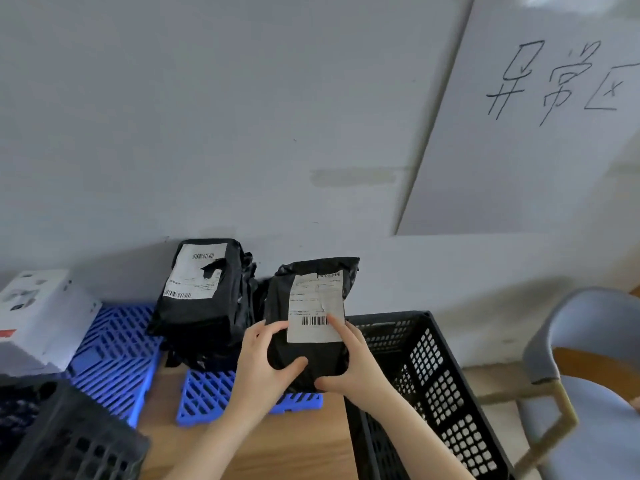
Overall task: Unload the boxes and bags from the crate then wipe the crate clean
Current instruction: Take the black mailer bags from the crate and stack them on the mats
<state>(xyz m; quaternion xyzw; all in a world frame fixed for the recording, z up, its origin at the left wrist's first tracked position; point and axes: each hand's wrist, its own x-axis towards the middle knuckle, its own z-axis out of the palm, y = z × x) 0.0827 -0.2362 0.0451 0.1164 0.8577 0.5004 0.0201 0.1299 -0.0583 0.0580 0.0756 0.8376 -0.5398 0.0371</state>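
One black bag (pixel 318 358) is held upright between two grips, the left grip (pixel 263 368) and right grip (pixel 353 362) each curled round a lower edge, just beside the black crate (pixel 433 375). One pile of bags (pixel 204 296) and one white box (pixel 38 317) rest on two blue pallets (pixel 117 348); a second crate (pixel 76 438) stands lower left.

Handwritten black characters 异常区 (pixel 554 81) are standing on the white wall panel (pixel 485 174), high above and right of the fingers. A white shipping label (pixel 311 303) is showing on the black mailer bag (pixel 304 362) that the left hand (pixel 263 368) and right hand (pixel 351 365) are gripping. Its barcode is lying just beside the right index fingertip (pixel 333 322), the print too small to read. Left of the fingers, another barcoded label (pixel 188 275) is lying on the stacked mailer bags (pixel 207 320), equally illegible.
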